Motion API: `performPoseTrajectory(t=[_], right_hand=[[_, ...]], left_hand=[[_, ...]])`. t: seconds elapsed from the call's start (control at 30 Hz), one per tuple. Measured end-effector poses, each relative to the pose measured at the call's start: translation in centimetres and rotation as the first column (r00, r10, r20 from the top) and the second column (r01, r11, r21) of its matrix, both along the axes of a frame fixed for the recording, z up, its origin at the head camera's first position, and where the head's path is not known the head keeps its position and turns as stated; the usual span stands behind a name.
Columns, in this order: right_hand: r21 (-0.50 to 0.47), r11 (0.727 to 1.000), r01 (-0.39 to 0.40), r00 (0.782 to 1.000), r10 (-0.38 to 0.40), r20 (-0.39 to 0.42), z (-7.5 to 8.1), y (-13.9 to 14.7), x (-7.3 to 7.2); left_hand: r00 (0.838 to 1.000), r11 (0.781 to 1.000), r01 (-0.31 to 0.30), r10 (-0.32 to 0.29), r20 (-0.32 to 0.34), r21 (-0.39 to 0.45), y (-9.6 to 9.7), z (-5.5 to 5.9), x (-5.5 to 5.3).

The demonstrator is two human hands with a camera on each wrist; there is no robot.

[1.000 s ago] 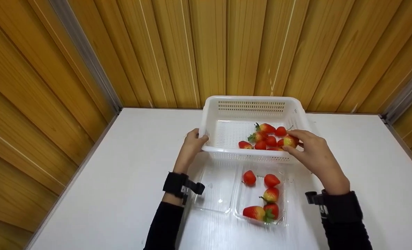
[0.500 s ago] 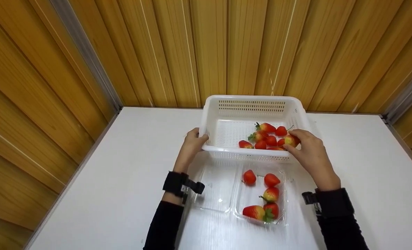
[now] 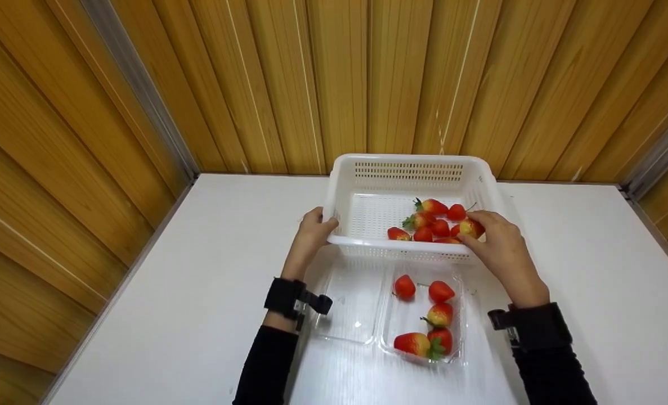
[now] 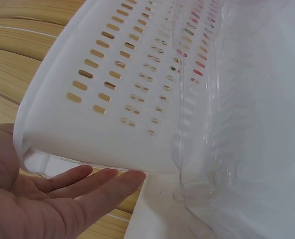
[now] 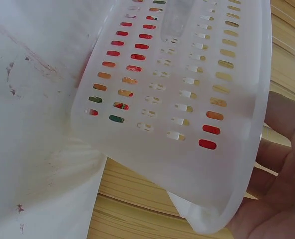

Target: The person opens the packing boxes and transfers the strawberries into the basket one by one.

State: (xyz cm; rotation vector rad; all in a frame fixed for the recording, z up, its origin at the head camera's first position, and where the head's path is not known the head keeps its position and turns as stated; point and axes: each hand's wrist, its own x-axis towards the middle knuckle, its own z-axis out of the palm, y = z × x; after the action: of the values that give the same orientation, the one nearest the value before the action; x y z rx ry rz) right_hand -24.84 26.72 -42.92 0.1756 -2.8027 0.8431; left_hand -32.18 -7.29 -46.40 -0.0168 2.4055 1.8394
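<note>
My left hand (image 3: 311,229) grips the left front corner of a white plastic basket (image 3: 412,243), thumb over the rim. In the left wrist view the fingers (image 4: 112,191) lie along the basket's outer wall. Several strawberries (image 3: 434,207) lie in the basket's right half. At its right front edge my right hand (image 3: 502,244) pinches a red-and-yellow strawberry (image 3: 470,228) between thumb and fingers. Only the slotted basket wall (image 5: 177,164) and part of the right hand show in the right wrist view; the pinched strawberry appears only as colour through the slots.
In front of the basket, a hinged clear plastic box (image 3: 348,338) lies spread on the white table (image 3: 210,270). Several strawberries (image 3: 440,315) sit in its right half. Wood-look panels (image 3: 395,84) rise behind the table.
My right wrist and forearm have shifted slightly left, while the pinched strawberry stays at almost the same spot over the basket. The left hand has kept its grip on the corner.
</note>
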Motion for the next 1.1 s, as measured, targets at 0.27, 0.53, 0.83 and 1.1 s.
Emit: performPoseTrajectory(t=[0.27,0.53,0.83,1.1], right_hand=[[-0.013,1.0,-0.015,1.0,0.015,-0.022,0.1,0.0,0.1],[-0.004,0.999,-0.037,0.997,0.036,-0.069,0.2,0.0,0.3],[0.013,0.992,-0.122,0.983,0.122,-0.136,1.8,-1.6,2.1],[0.086,0.958,-0.273,0.96,0.277,-0.046,2.5,-3.9,4.8]], left_hand=[[1.0,1.0,0.004,-0.004,0.001,0.015,-0.1,-0.1,0.0],[1.0,1.0,0.006,-0.006,-0.004,0.008,-0.1,-0.1,0.0],[1.0,0.999,0.013,-0.013,0.0,0.049,-0.2,-0.2,-0.2],[1.0,1.0,0.009,-0.009,0.007,0.021,-0.2,-0.1,-0.1]])
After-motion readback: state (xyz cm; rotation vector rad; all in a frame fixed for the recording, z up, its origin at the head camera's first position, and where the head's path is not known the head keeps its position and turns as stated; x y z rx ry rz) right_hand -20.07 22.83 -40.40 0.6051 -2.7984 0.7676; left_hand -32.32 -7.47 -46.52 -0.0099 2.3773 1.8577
